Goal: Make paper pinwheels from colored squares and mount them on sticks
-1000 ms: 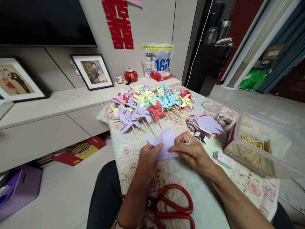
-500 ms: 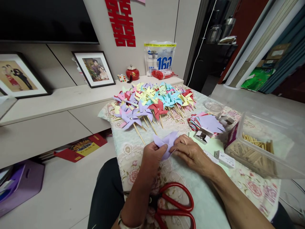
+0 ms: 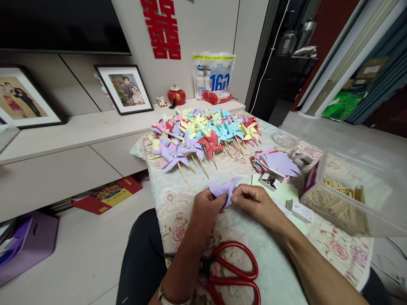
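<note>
Both hands meet over the near middle of the floral tablecloth [image 3: 178,199], with a lilac paper pinwheel blank [image 3: 225,188] caught between them. The left hand [image 3: 206,212] pinches its near-left edge between thumb and fingers; the right hand [image 3: 259,204] pinches the near-right corner, fingertips pressed together at the centre of the sheet. The paper rises from the fingertips toward the far side, its folded points fanning left and right, so it lies just beyond both hands and about equally close to each. Farther off lie the finished pinwheels [image 3: 203,135]; right, the stack of cut papers [image 3: 278,163] and box of sticks [image 3: 346,199]; near, red scissors [image 3: 235,271].
</note>
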Tool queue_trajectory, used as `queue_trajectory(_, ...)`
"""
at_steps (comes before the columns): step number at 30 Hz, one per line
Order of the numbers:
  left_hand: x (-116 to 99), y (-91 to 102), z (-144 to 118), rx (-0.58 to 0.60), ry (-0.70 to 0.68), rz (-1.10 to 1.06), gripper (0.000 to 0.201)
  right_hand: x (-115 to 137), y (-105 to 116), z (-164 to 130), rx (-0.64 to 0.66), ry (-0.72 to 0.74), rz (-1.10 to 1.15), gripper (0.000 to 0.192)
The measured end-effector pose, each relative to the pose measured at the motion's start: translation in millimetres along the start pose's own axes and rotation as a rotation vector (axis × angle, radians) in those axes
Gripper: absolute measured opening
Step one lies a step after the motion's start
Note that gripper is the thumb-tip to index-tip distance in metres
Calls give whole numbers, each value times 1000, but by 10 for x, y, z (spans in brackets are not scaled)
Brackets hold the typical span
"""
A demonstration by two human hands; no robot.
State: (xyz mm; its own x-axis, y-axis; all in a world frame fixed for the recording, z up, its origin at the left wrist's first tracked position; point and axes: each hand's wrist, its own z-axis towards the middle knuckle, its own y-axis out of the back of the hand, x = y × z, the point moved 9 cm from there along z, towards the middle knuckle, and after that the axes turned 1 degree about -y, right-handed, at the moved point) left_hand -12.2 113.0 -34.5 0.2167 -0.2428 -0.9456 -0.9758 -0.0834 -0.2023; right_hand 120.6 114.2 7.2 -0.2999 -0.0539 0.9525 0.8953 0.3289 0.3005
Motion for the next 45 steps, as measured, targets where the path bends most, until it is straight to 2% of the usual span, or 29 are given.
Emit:
queue_trajectory(7,40,-33,0,41,15,-83,16,-72,-54,-9,17,-68,71,17)
queue_trajectory(17,67,-34,-17,29,56,-142,23,-141,36,14,-100,-93,34,11)
queue_trajectory(25,48,-20,-38,2,73,-134,24,-149,53,17,-138,-115,-37,15)
queue_trajectory(33,35,-28,-46,5,69,-129,20,-137,62,12,-163,-78,-83,9)
queue_trajectory(45,60,-12,-34,-22,61,-88,19,-144,47,15,-161,-72,-81,11)
